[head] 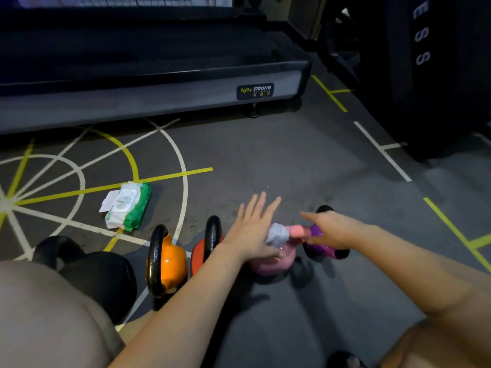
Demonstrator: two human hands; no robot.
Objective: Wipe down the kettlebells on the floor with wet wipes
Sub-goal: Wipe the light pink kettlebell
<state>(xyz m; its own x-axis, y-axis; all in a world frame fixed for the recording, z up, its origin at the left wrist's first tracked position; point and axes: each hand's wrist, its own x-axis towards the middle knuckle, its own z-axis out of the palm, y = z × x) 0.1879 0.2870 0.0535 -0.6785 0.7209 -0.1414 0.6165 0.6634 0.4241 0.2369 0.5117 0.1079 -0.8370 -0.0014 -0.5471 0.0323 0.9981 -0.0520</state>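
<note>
As seen in the head view, five kettlebells stand in a row across the lower frame: black kettlebell (106, 272), orange kettlebell (171, 264), red kettlebell (198, 252), pink kettlebell (271, 264), purple kettlebell (322, 249).

- Wipes out of pack: one. The crumpled white wipe (277, 235) sits on the pink kettlebell's handle, lower centre.
- Left hand (255, 229): released, fingers straight and spread, lying over the pink kettlebell, its thumb side against the wipe.
- Right hand (330, 227): grasping the purple kettlebell's handle, index finger extended leftward; somewhat blurred.
- Surface: dark grey floor (265, 160), yellow and white lines, an arc-and-spoke pattern at left.
- Room: grey machine base (159, 102) labelled "BODY STRONG" across the top; large black tyre (438, 102), upper right.
- Container: one green-and-white pack of wet wipes (130, 205), left of centre, on the floor, flap open. Contents not discernible.
</note>
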